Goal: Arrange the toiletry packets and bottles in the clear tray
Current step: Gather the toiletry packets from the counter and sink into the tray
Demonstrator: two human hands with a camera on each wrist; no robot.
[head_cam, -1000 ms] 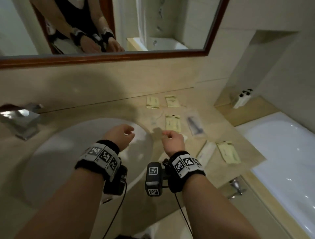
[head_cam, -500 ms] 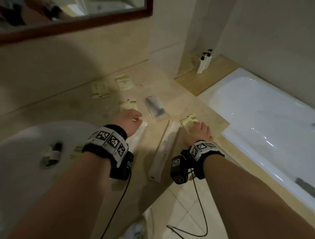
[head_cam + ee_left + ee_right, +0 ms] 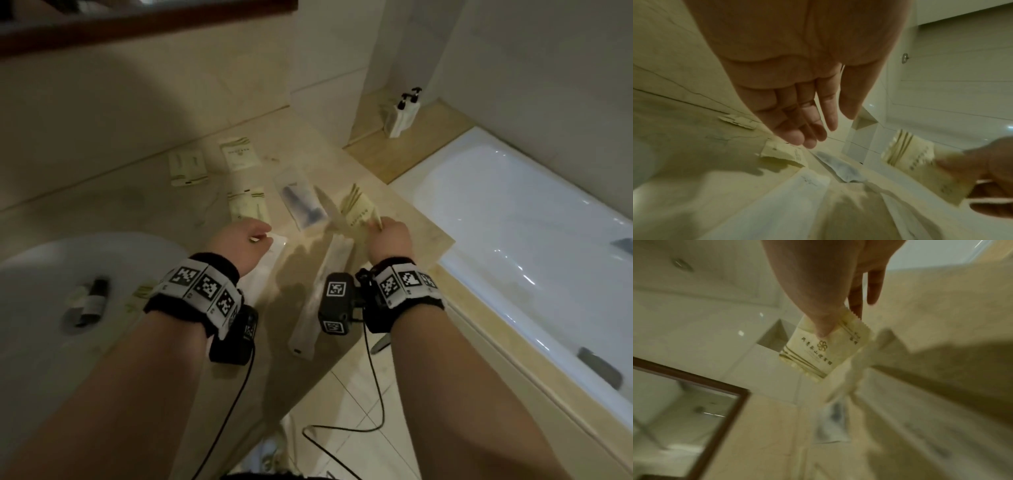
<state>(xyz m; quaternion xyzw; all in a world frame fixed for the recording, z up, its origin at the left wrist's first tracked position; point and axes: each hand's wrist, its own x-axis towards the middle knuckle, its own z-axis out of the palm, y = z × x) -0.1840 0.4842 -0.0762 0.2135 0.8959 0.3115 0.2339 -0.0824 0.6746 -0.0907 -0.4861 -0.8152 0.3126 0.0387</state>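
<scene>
right hand (image 3: pixel 388 240) pinches cream packet (image 3: pixel 826 350) | left hand (image 3: pixel 797 91) fingers straight, empty | logo legible only in right-wrist view

Counter (image 3: pixel 144 212) looks like matt beige stone, bathtub (image 3: pixel 513 219) glossy white, mirror frame (image 3: pixel 137 24) dark wood, cream packet (image 3: pixel 826 350) smooth with serrated edges, wristbands (image 3: pixel 407 284) black cloth.
</scene>
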